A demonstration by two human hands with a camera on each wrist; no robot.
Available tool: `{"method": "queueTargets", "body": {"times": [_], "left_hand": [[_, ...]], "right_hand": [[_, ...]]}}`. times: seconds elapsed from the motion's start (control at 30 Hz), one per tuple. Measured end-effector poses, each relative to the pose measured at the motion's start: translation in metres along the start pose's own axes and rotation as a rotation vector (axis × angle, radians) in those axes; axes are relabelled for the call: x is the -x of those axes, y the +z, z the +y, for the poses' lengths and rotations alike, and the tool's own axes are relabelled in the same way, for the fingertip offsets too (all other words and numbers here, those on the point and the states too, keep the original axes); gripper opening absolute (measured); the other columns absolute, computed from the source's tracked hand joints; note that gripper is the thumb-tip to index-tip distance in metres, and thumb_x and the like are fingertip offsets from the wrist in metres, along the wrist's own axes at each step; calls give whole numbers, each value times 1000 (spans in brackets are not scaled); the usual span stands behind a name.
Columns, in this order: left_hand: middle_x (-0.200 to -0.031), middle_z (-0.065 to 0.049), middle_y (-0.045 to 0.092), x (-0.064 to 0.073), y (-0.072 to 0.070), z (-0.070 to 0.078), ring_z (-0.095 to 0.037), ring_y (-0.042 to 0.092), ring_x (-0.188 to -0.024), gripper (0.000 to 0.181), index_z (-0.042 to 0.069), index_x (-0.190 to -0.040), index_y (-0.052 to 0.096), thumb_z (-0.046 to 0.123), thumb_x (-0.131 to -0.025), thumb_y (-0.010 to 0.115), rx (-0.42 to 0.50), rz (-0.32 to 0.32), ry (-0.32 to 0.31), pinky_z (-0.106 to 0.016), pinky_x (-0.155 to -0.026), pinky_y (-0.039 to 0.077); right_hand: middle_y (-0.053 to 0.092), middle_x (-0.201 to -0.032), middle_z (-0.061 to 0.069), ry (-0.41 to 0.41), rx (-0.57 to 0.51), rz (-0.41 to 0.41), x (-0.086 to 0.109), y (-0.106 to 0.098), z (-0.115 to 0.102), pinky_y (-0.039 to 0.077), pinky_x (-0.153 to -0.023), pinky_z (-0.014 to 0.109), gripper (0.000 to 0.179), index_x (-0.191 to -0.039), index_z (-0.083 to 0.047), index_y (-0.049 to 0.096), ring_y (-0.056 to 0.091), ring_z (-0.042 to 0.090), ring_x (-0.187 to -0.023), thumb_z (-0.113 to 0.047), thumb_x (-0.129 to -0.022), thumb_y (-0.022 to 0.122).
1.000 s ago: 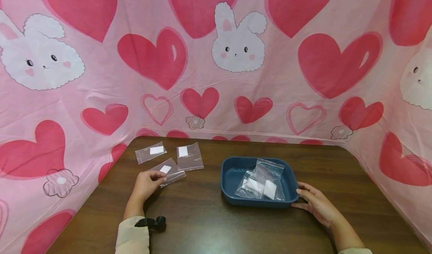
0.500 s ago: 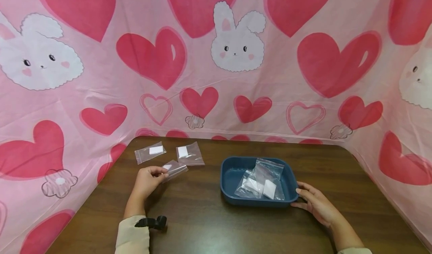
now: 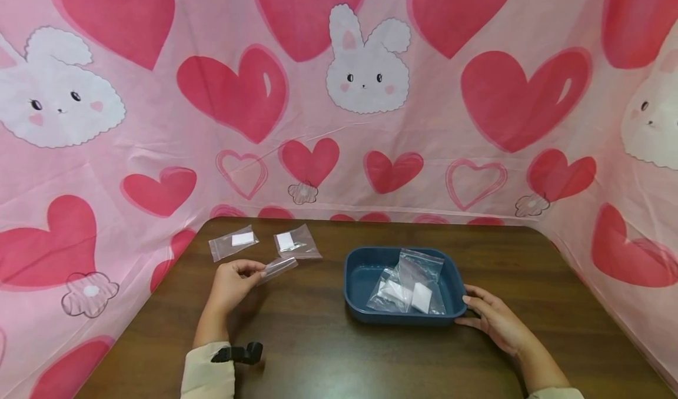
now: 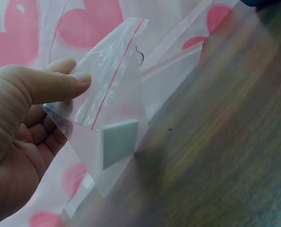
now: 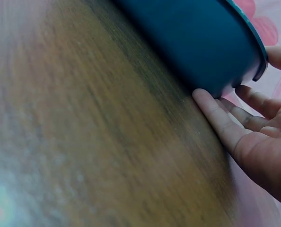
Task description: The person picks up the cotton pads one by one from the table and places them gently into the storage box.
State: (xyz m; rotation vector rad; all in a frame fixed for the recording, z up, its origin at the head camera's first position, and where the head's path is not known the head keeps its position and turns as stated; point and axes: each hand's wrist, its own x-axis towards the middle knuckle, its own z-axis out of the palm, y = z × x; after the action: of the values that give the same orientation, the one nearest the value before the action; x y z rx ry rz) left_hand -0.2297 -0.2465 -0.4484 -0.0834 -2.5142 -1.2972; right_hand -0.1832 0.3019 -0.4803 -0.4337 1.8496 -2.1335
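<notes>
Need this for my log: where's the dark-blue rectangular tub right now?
In the head view, the dark-blue rectangular tub sits right of centre on the brown wood-grain table, its right end touched by the person's right hand.

evenly lit head view, glare on tabletop (image 3: pixel 328 358), wrist views softly blurred

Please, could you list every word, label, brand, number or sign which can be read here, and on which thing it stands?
None: I can read no word, label, brand, number or sign. The bag in the left hand shows a red seal line but no lettering. The blue tray shows none either; the pink cloth bears only drawings.
</notes>
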Motion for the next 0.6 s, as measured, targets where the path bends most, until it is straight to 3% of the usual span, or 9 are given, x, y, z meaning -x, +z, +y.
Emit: {"method": "queueTargets", "body": {"times": [0.3, 0.6], "left_hand": [[-80, -6, 72, 1, 0, 13, -18, 56, -71, 7, 5, -88, 77, 5, -81, 78, 25, 21, 17, -23, -60, 47], [-80, -6, 72, 0, 7, 24, -14, 60, -68, 8, 4, -88, 76, 5, -80, 79, 90, 42, 55, -22, -59, 49]], "right_hand": [[59, -124, 0, 7, 14, 4, 0, -1, 0, 53, -89, 42, 35, -137, 3, 42, 58, 11, -112, -11, -105, 40], [57, -125, 2, 29, 48, 22, -1, 0, -2, 53, -89, 43, 46, -140, 14, 30, 58, 10, -112, -13, -105, 41]]}}
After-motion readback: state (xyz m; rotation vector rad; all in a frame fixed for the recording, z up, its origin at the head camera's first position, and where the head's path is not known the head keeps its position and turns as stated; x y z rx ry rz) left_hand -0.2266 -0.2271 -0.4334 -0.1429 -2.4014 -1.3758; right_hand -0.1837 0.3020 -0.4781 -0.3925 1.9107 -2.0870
